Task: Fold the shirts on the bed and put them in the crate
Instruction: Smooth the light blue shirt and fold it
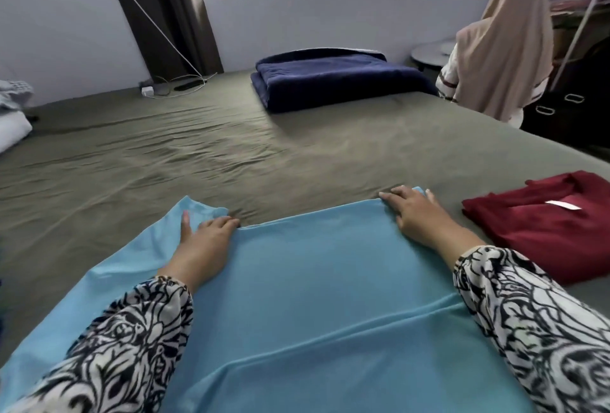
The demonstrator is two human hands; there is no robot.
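Note:
A light blue shirt (313, 280) lies spread on the olive bed sheet (198, 161) right in front of me. My left hand (204, 241) rests flat on the shirt's far left edge, beside a sleeve that sticks out to the left. My right hand (419, 214) lies flat on the far right corner, fingers straight. To the right, a dark red shirt (541, 224) lies folded on the bed with a white label showing. No crate is in view.
A folded navy blanket (336, 82) sits at the far side of the bed. A charger and cables (165, 89) lie near the wall. White bedding (13, 122) is at the left edge. Hanging clothes (505, 49) and a dark drawer unit (561, 108) stand at the right.

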